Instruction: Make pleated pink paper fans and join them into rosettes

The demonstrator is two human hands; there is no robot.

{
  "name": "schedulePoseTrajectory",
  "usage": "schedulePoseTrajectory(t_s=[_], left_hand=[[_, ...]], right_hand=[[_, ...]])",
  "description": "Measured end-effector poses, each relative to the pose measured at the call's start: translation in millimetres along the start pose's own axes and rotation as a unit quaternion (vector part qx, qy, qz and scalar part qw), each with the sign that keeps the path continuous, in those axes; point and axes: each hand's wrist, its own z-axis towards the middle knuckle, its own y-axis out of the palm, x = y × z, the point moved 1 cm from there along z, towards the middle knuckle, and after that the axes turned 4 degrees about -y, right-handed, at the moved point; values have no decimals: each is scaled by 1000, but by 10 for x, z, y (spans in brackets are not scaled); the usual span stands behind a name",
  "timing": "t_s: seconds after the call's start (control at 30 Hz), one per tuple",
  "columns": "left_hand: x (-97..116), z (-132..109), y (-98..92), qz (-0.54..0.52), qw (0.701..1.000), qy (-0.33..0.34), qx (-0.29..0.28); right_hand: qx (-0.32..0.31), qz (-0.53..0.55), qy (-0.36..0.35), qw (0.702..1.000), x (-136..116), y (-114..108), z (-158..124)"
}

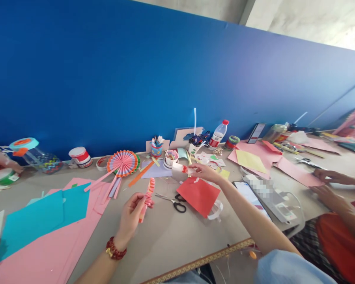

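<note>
My left hand [133, 208] is closed around a folded strip of pleated pink and orange paper [149, 193], held upright above the table. Reaching forward, my right hand [203, 173] pinches a small white thing with a red part [180, 169], perhaps a glue bottle; its kind is not clear. Between my hands lie black-handled scissors [177, 204], blades to the left. Red paper [198, 195] rests beneath my right hand, with a whitish ring of tape [217, 210] at its corner. A finished pleated paper fan [123, 163] lies left of centre.
Pink sheets [57, 244] and blue paper [44, 221] cover the left side. A pen cup [157, 149], a plastic bottle [219, 134] and a jar [41, 159] stand along the blue partition [106, 79]. A phone [251, 199] and another person's hands [328, 191] are at right.
</note>
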Motion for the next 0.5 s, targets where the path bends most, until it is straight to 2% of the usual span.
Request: schedulePoseTrajectory(t_s=[0.1,0.23,0.37,0.43,0.5], left_hand=[[-10,9,-12,0,1000,-2,6],[-14,-3,-19,5,1000,-4,3],[-9,-8,-9,5,1000,-8,0],[-10,-4,-5,1,1000,-9,-3],[-15,0,-3,-1,1000,-12,-6]], right_hand=[[46,-53,8,997,101,15,-4],[67,-91,4,994,222,-84,-263],[99,-103,79,987,399,-132,-647],[123,-95,114,981,482,-71,-781],[130,-70,117,982,534,24,-839]])
